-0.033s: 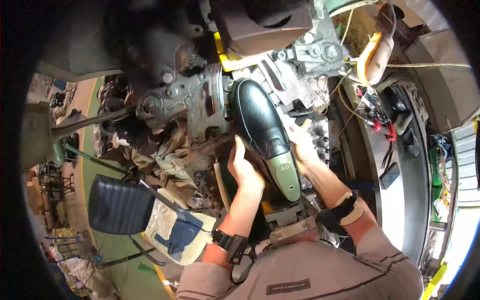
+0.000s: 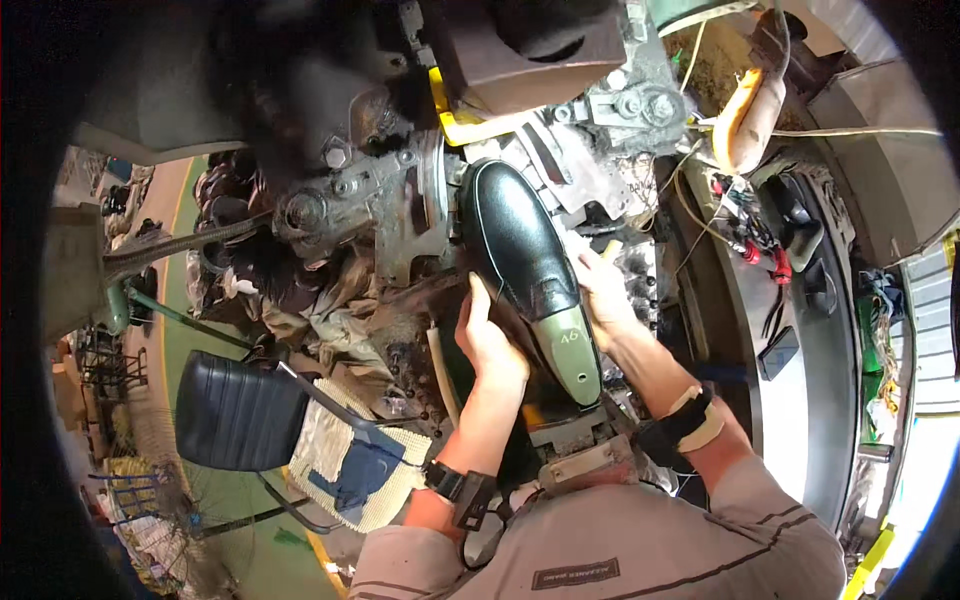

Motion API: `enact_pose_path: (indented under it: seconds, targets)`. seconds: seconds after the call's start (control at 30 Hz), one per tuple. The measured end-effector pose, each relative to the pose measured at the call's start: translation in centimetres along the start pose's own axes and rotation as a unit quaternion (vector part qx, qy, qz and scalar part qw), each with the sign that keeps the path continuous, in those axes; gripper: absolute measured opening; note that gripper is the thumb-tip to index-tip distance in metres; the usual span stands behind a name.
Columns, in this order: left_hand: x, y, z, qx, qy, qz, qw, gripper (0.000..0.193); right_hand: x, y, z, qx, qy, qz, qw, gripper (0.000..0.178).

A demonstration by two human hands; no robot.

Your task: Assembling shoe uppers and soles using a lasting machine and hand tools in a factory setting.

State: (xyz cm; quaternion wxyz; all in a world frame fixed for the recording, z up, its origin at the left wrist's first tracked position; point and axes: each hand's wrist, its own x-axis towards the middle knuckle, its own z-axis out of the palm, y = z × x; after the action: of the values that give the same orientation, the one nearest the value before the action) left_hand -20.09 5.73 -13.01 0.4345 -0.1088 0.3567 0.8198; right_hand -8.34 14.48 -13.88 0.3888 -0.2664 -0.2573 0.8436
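A glossy black shoe upper (image 2: 515, 230) is stretched over a green shoe last (image 2: 568, 355), its toe directed away from me into the machine. My left hand (image 2: 490, 335) is closed on the left side of the shoe, the thumb up along its edge and the other fingers mostly hidden. On the opposite side, my right hand (image 2: 606, 295) grips the shoe, fingers partly concealed behind it. Metal machine jaws (image 2: 418, 195) stand close to the left of the toe, and a bright metal plate (image 2: 575, 165) lies beyond it on the right.
Overhead hangs a dark machine block (image 2: 535, 55) beside a yellow bracket (image 2: 470, 128). A black-backed chair (image 2: 240, 410) stands at the left, near piled cloth and shoes. On the right, a bench (image 2: 790, 420) carries a phone (image 2: 778, 352) and red-handled tools (image 2: 780, 265).
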Motion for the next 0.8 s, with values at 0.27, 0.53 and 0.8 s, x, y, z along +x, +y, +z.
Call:
enact_pose_path:
  seconds: [0.27,0.53,0.8]
  targets:
    - [-2.0,1.4,1.5,0.057,0.053,0.026,0.997,0.027,-0.9,0.3,1.2,-0.071,0.084,-0.058,0.992,0.039]
    - [-1.3,1.4,1.0,0.088,0.034,0.013,0.995,0.036,-0.8,-0.1,2.0,-0.054,0.108,-0.022,0.992,0.038]
    - [-1.0,1.1,1.3,-0.013,-0.004,-0.047,0.999,0.026,0.0,-0.2,0.7,-0.04,0.092,-0.011,0.995,0.041]
